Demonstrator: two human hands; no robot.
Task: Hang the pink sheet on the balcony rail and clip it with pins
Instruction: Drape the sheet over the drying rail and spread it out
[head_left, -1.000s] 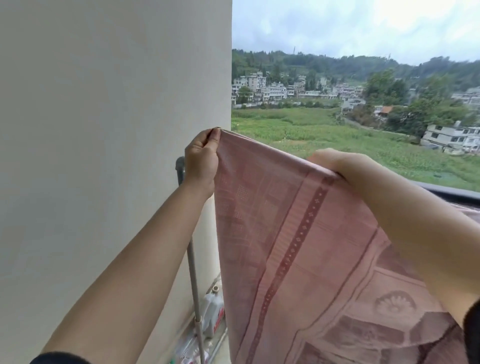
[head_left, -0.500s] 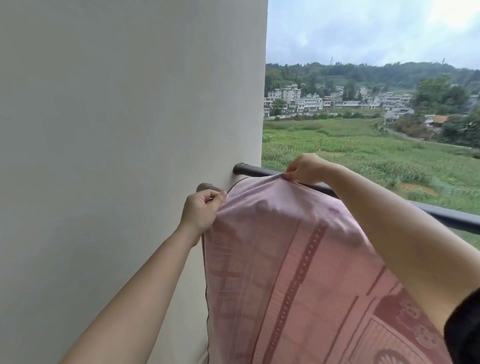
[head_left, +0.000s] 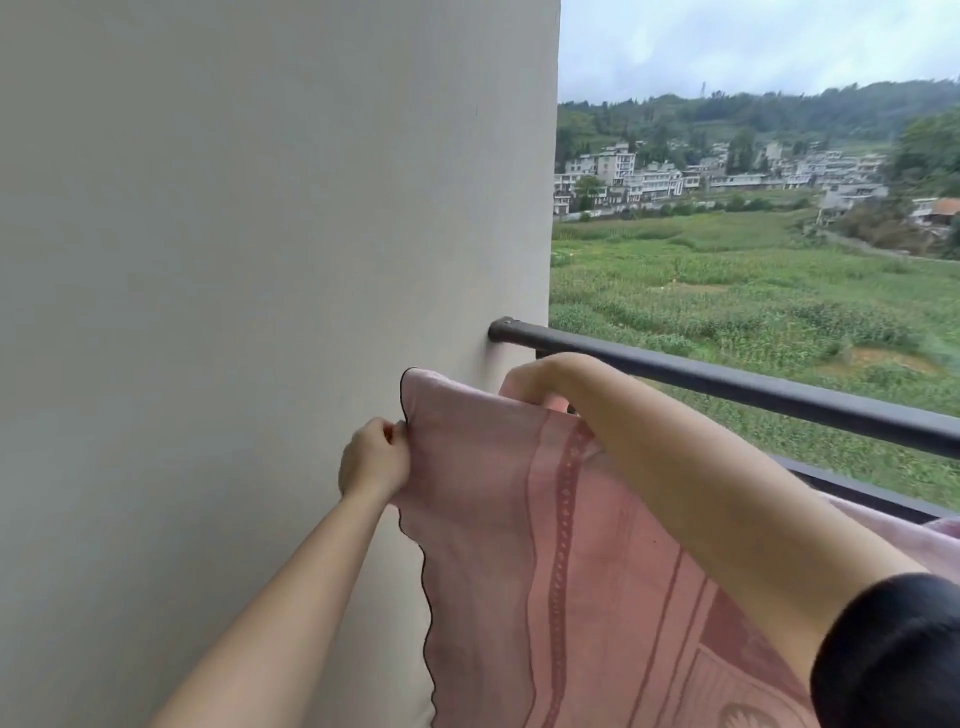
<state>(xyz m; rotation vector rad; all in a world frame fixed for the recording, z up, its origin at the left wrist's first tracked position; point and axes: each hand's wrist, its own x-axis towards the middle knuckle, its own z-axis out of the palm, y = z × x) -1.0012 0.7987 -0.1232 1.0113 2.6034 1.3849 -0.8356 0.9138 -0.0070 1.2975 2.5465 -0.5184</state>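
Note:
The pink sheet, patterned in darker red with a dark scalloped hem, hangs in front of me below the dark balcony rail. My left hand pinches the sheet's left edge near the wall. My right hand grips the sheet's top edge, held just below and in front of the rail where it meets the wall. The sheet's top corner stands up loose between my hands. More pink cloth lies along a lower bar at the far right. No pins are in view.
A plain cream wall fills the left half, and the rail ends at its corner. A lower dark bar runs under the rail. Beyond lie green fields and distant houses.
Both hands have come down with the sheet, from above the rail to just below it. The view has swung left, so the wall fills more of it and the rail end shows.

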